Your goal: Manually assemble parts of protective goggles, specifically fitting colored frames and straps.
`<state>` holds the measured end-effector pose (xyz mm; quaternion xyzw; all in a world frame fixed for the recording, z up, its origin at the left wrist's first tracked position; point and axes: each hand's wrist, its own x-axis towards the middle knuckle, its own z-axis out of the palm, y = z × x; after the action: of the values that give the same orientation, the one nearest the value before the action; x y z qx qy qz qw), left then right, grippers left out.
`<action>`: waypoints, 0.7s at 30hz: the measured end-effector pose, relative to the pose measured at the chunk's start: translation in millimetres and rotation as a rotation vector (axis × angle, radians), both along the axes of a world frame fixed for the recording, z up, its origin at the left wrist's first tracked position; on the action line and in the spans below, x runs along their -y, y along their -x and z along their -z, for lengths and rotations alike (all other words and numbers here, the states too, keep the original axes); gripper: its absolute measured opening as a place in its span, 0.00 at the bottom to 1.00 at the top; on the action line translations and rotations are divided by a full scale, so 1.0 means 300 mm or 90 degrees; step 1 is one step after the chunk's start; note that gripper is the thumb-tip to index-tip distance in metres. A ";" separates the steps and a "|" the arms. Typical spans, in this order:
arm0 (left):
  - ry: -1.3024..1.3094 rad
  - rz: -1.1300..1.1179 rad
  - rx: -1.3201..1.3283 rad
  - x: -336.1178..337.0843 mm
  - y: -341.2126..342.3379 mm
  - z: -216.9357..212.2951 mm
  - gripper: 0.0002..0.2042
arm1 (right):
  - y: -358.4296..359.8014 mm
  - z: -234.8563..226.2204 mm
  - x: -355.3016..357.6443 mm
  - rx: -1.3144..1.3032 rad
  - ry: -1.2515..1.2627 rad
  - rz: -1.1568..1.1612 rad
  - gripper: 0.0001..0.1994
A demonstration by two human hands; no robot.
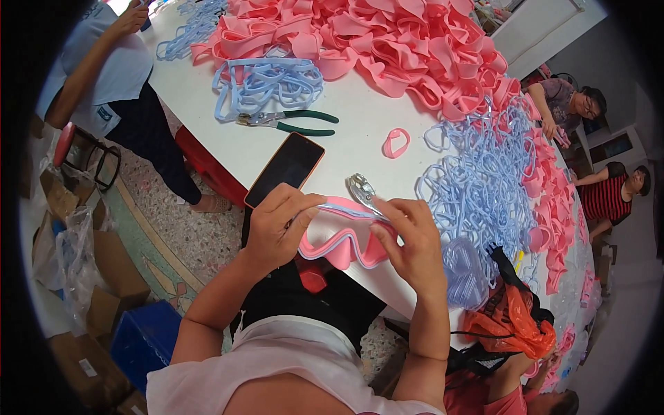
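1. Head view: at a white table [200, 128], a worker raises a goggle-shaped pink frame [339, 258] in both hands, to the right of a dark-screened smartphone [286, 169] and nearer the wearer.
2. The left hand [277, 225], on the smartphone's near side, is closed on the frame's left end, knuckles up and fingers curled; its forearm slants in from the lower left.
3. The right hand [415, 242], farther to the smartphone's right, grips the frame's opposite side, thumb angled up and inward, fingers bent above it; the forearm stands nearly upright.
4. A pale blue strip [342, 209] follows the frame's edge; the frame's two ends vanish behind the fingers.
5. Silver pliers [360, 188] show to the smartphone's right, handles masked by the right fingers; whether that hand holds them or they lie on the table cannot be told.
6. Beyond the smartphone lie green-handled pliers [290, 122] and a bundle of blue bands [270, 77]; past them, a heap of pink pieces [387, 41] is cropped by the upper edge.
7. Well right of the smartphone, strands blur together in a blue tangle [477, 183].
8. Left of the smartphone, a co-worker [111, 76] appears with head cut off.
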<state>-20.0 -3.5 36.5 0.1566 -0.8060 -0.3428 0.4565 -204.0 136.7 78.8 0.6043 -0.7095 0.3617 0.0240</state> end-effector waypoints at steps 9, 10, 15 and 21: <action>0.068 0.190 0.109 -0.007 0.014 -0.018 0.36 | 0.052 0.032 -0.004 0.097 -0.021 -0.133 0.11; 0.067 0.195 0.110 -0.002 0.018 0.000 0.36 | 0.055 0.032 -0.008 0.098 -0.022 -0.128 0.11; 0.199 0.246 0.070 0.025 0.053 0.061 0.44 | 0.080 0.040 -0.037 0.144 -0.027 -0.165 0.12; 0.148 0.156 -0.027 -0.006 0.087 0.109 0.34 | 0.058 -0.079 -0.199 0.044 -0.079 0.118 0.18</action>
<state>-46.2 -1.5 3.8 -0.0037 -0.8434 -0.3034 0.4435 -221.3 196.5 102.6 0.5232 -0.7841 0.3337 -0.0047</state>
